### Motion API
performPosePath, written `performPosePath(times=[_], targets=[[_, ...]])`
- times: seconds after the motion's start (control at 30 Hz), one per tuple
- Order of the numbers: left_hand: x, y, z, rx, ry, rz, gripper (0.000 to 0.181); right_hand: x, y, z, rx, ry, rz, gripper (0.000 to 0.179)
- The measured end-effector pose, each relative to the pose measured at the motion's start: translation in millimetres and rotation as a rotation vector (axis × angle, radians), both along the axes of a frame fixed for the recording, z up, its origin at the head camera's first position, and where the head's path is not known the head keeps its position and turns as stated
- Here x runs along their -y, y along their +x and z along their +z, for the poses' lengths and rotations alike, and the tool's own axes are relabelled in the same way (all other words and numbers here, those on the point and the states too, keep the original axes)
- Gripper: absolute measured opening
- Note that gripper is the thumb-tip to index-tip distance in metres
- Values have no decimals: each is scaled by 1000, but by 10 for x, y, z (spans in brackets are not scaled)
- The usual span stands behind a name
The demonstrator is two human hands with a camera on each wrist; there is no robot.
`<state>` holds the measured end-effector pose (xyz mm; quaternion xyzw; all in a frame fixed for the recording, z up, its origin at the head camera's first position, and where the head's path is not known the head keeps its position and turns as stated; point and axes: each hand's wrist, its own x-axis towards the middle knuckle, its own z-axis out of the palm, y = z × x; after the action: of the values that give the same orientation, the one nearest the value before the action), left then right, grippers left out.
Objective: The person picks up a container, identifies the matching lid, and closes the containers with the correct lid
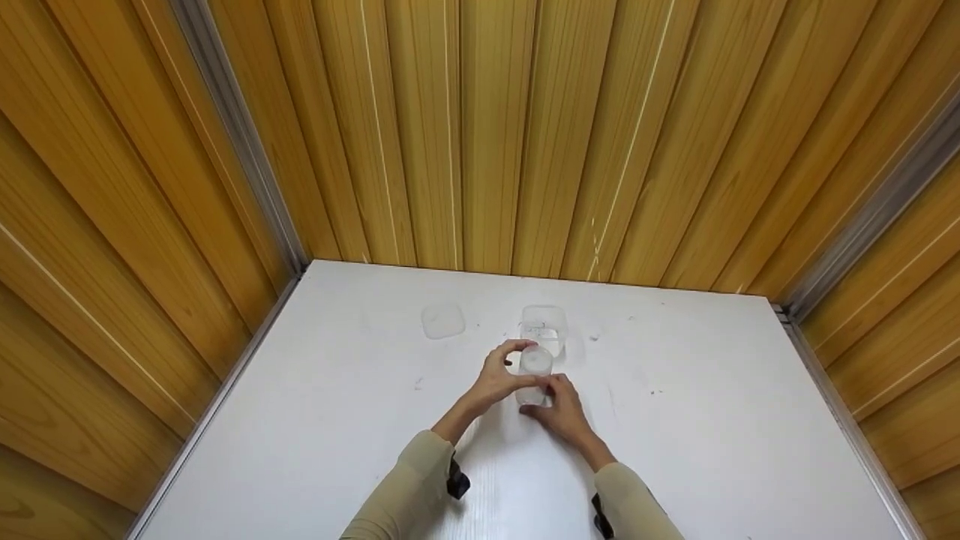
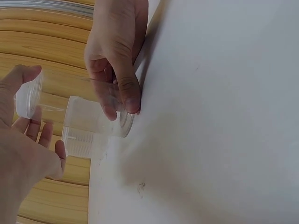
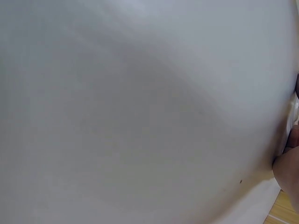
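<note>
A clear cylindrical jar (image 2: 58, 88) stands upright on the white table, with a whitish round lid (image 1: 535, 358) on its top. My left hand (image 1: 495, 381) grips the lid from the left, thumb on one side and fingers curved round the other. Low on the jar, my right hand (image 1: 564, 414) holds the body near its base between thumb and fingers. Just behind the jar is a clear rectangular plastic container (image 1: 555, 319) with fine ridges or markings on its wall. Only the edge of the right hand (image 3: 287, 172) shows in the right wrist view.
A flat, clear square lid with rounded corners (image 1: 442, 321) lies on the table (image 1: 337, 420) at the back left. Small scraps and marks dot the tabletop. Wood-patterned walls (image 1: 487, 135) enclose the back and sides.
</note>
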<state>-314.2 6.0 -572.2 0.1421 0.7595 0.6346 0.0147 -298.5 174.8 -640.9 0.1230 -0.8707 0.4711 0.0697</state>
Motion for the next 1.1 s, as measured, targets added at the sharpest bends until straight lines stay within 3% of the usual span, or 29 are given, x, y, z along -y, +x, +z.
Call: performPosePath(times=[0.27,0.57,0.8,1.1], targets=[[-41,15,-11,-14,8,4,70,-31,14,3,4,-11,-8,41],[-225,32,6,-76,-42,147,70,-51,41,-43,-113,7,-8,49],[-287,45,5,-105,-70,198,66,-44,30,-37,-11,-9,-43,52],[-174,47,27,-164,-82,196,60,12,27,11,3,-27,-23,52]])
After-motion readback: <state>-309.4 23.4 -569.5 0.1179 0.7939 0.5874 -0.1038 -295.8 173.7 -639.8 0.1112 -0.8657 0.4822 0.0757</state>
